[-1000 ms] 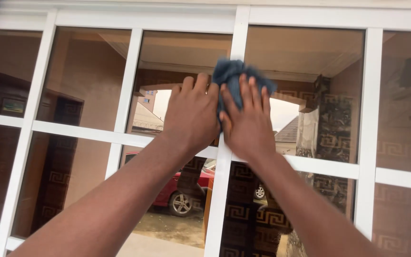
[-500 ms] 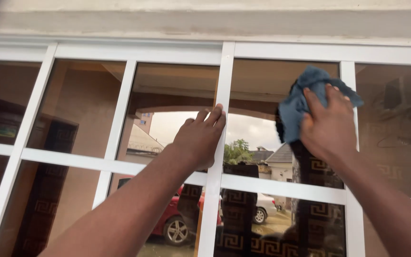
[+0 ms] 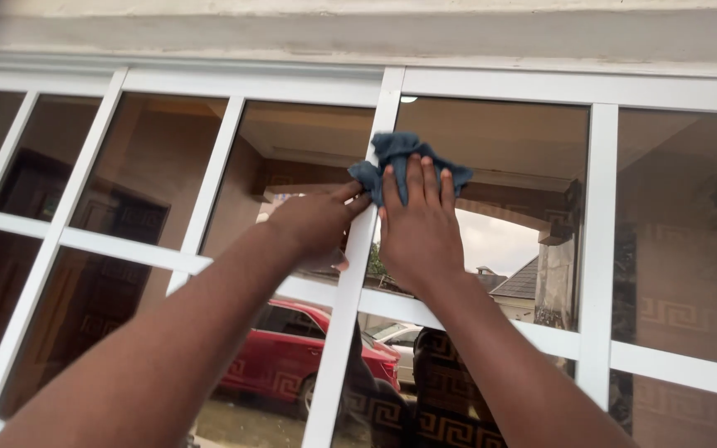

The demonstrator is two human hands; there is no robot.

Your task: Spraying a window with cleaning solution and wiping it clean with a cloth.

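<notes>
The right hand (image 3: 419, 232) is pressing a crumpled blue cloth (image 3: 400, 162) flat against the window (image 3: 499, 133), its fingers (image 3: 412, 178) lying stretched out and close together over the lower part of the cloth rather than curling round it. The cloth is sitting near the top edge of the window, just right of the white upright bar (image 3: 357, 249) that is dividing two panes, with its left corner reaching onto that bar.

The left hand (image 3: 313, 224) is resting just beside the right one, on the other side of the upright bar. Its fingers are lying loosely extended toward the bar, with a fingertip touching the left corner of the cloth; they are gripping nothing that can be seen.

Both forearms are reaching up from the bottom edge of the view. The glass is reflecting a red car (image 3: 288, 353) low down, a patterned pillar (image 3: 450, 406) and a roofline (image 3: 524, 278). A white horizontal bar (image 3: 674, 369) is crossing the panes below the hands, and a pale wall band (image 3: 375, 37) is running above the window's top edge.
</notes>
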